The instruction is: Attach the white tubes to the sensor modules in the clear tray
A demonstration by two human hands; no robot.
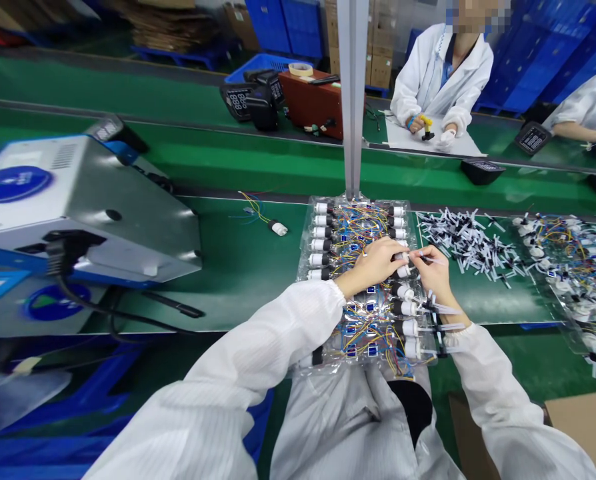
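Green workbench [243,267] bears clear, perhaps plastic, tray [305,260].

- Both arms, in white sleeves, reach forward over the near edge of the desk and converge, with the wrists bare.
- The left grip [375,263] lies palm down with its fingers curled and their tips pointing right; whether they clasp anything cannot be told.
- The right grip [433,268] sits just beside it, thumb and forefinger pinched together, wrist bent inward.
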